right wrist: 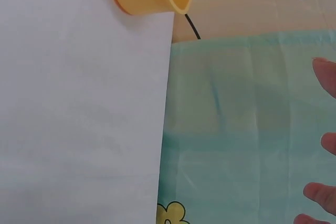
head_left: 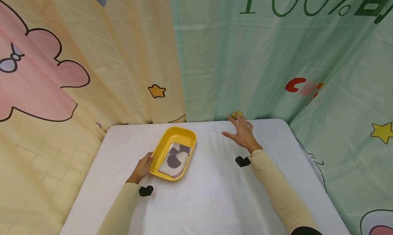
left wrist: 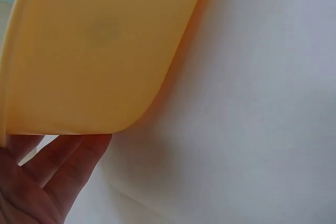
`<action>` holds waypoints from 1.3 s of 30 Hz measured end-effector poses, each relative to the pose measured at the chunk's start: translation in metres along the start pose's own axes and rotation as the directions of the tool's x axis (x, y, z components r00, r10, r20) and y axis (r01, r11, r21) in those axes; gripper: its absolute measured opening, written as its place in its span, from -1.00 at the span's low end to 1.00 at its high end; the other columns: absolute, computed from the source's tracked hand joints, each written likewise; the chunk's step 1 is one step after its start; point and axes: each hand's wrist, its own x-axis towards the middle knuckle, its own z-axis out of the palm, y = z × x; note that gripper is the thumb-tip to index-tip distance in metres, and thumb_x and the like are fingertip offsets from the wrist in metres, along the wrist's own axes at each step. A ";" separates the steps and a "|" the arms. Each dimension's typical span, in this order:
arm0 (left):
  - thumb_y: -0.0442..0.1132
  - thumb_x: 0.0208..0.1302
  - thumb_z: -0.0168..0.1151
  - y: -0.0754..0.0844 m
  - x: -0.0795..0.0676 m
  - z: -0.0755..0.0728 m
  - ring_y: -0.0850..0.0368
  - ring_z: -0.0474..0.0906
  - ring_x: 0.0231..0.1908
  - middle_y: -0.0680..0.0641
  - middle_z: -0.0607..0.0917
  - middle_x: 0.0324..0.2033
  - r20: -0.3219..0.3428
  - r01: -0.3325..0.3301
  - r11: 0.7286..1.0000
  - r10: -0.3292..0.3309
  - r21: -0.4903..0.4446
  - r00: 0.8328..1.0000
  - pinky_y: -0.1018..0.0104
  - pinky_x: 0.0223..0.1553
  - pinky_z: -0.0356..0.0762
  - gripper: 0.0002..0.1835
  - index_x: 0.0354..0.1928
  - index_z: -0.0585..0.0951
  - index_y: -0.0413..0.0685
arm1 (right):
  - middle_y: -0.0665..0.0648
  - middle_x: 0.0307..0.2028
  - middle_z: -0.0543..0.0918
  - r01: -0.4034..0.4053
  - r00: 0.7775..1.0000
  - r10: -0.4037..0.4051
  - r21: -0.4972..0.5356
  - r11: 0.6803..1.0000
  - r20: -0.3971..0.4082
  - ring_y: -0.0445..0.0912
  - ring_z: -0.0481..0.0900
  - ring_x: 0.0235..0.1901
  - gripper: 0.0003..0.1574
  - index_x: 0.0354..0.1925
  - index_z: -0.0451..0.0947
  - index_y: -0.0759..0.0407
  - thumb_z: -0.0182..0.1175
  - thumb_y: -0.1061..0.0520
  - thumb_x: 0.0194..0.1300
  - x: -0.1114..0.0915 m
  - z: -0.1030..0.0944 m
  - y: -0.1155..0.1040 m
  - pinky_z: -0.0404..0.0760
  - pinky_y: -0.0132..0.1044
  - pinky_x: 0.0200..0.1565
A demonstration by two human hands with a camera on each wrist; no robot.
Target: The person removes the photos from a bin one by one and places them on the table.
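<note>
A yellow plastic tray point(head_left: 157, 159) sits on the left half of the white table. In it lies a flat, folded-looking piece point(head_left: 174, 161) with a grey and white pattern, perhaps cloth. My left hand point(head_left: 143, 167) grips the tray's left side in the head view. The left wrist view has the fingers point(left wrist: 79, 163) of that hand against the outside of the tray's wall, while the thumb's tip is hidden. My right hand point(head_left: 243, 134) is held over the table's far right part, fingers spread and holding nothing. Its fingertips point(right wrist: 319, 191) show at the right wrist view's edge.
The white-covered table point(head_left: 212, 207) ends at a printed curtain point(head_left: 233, 68) along its back, and the curtain continues down both sides. A black wrist mount point(head_left: 146, 191) sits by the left cuff and another black mount point(head_left: 242, 161) by the right cuff.
</note>
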 end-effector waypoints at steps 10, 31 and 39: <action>-0.16 0.55 -0.18 0.004 -0.018 0.017 -0.20 0.42 0.09 -0.40 0.42 0.22 0.006 0.013 0.998 -0.012 -0.062 1.000 -0.19 0.20 0.30 -0.53 0.35 0.22 -0.31 | 0.31 0.45 0.06 0.031 0.999 -0.031 -0.019 0.999 -0.011 0.23 -0.07 0.44 -0.08 0.41 0.22 0.15 0.26 -0.21 0.25 -0.003 -0.005 0.001 -0.14 0.30 0.28; -0.24 0.50 -0.04 0.026 -0.047 0.057 -0.09 0.52 0.01 -0.33 0.49 0.17 -0.026 -0.056 0.987 0.053 -0.149 0.998 0.00 0.05 0.52 -0.50 0.36 0.23 -0.35 | 0.33 0.41 0.13 0.069 0.996 -0.071 -0.041 0.997 -0.055 0.23 0.03 0.40 -0.15 0.37 0.27 0.13 0.26 -0.18 0.26 0.001 -0.023 0.006 -0.09 0.30 0.25; -0.22 0.49 -0.02 0.033 -0.053 0.071 -0.14 0.49 0.06 -0.35 0.42 0.24 -0.012 -0.073 0.984 0.072 -0.163 0.997 -0.02 0.08 0.49 -0.43 0.39 0.17 -0.40 | 0.32 0.35 0.23 0.080 0.994 -0.083 -0.041 0.996 -0.076 0.23 0.15 0.34 -0.20 0.34 0.33 0.14 0.27 -0.17 0.26 0.000 -0.028 0.005 -0.03 0.29 0.23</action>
